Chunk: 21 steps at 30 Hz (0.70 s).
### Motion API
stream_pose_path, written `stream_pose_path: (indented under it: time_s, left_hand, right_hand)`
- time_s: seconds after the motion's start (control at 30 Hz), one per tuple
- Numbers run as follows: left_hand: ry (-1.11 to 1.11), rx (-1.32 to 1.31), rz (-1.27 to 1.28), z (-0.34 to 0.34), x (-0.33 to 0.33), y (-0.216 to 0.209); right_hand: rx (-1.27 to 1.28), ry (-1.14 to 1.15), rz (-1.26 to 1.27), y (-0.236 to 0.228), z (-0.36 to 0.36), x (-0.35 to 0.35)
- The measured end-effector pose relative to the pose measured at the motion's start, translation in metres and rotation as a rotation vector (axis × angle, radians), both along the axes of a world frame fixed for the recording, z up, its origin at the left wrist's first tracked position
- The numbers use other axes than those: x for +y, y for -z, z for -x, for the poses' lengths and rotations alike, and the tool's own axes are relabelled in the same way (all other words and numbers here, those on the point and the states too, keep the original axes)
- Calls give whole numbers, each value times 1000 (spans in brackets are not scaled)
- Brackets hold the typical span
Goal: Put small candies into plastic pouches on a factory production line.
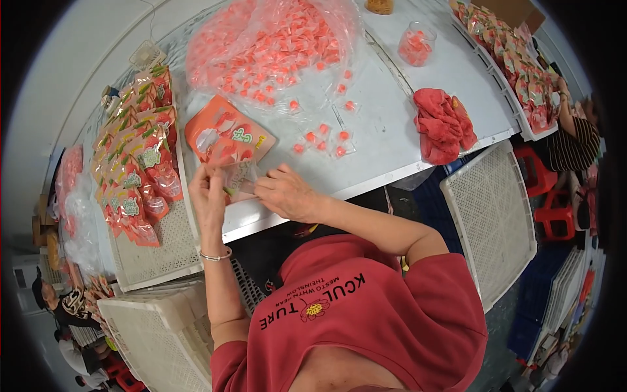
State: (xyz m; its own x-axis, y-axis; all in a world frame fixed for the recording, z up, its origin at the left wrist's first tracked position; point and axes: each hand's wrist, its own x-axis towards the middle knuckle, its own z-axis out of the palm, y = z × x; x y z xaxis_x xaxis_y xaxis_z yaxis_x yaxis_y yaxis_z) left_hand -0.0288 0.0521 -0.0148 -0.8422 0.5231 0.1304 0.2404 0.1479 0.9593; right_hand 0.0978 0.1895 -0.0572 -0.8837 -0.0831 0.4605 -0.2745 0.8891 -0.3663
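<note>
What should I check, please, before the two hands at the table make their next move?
1. Grip on the translucent packet: ok, the left hand and right hand both hold it.
2. Packet's seal: cannot tell, the hands partly hide its edges.
3. Printed pouch close by: ok, it lies just beyond the hands.
4. Loose wrapped candies gathered tightly: not ok, they are scattered on the table.
5. Red cloth apart from the hands: ok, it lies off to the right.

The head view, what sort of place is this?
Probably a food-packing workshop, perhaps for sweets: a large clear bag of small wrapped red pieces lies on the table, and a perforated tray holds many printed pouches.
</note>
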Motion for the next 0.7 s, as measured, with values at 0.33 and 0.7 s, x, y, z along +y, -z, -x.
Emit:
stream_pose_path:
  time_s: [0.33,0.7]
  left_hand:
    - [4,209,33,-20,-11,-26]
    - [-73,213,27,-14,-37,-17]
  right_hand:
    - [183,527,734,85,-35,133]
    - [44,395,1036,54,-16,146]
